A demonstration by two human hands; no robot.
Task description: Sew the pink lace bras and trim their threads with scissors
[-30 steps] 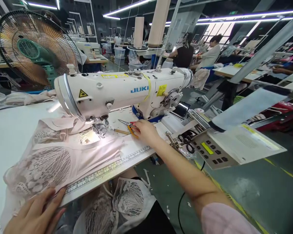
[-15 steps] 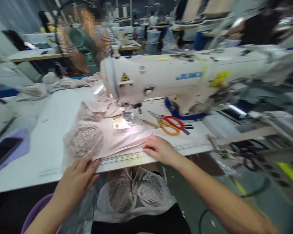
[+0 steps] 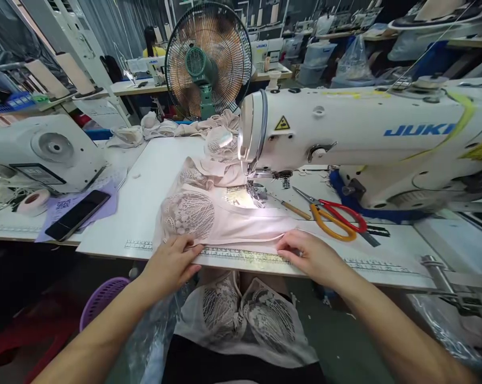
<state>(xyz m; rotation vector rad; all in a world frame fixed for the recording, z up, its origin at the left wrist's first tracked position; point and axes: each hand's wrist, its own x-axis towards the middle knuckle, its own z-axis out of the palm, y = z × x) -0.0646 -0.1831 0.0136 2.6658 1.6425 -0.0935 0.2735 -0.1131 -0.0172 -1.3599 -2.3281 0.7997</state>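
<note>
Behind the tabletop [image 3: 152, 186] stands one fan [image 3: 200, 64]. Two machines are close by: one white machine [image 3: 44, 149] at far left, one JUKI [image 3: 356, 120] above the work. One pink bra [image 3: 252, 226] lies on the tabletop at the JUKI's needle end. Two hands are at its near edge: the right hand [image 3: 310, 253] pinches the band between thumb and fingers; the left hand [image 3: 172, 264] has its fingertips on the edge below one lace cup, grip or mere pressure indeterminable. Also counted: one pair of scissors [image 3: 316, 202], one phone [image 3: 78, 214], one purple basket [image 3: 104, 296]. One second bra [image 3: 268, 317] covers the lap.
</note>
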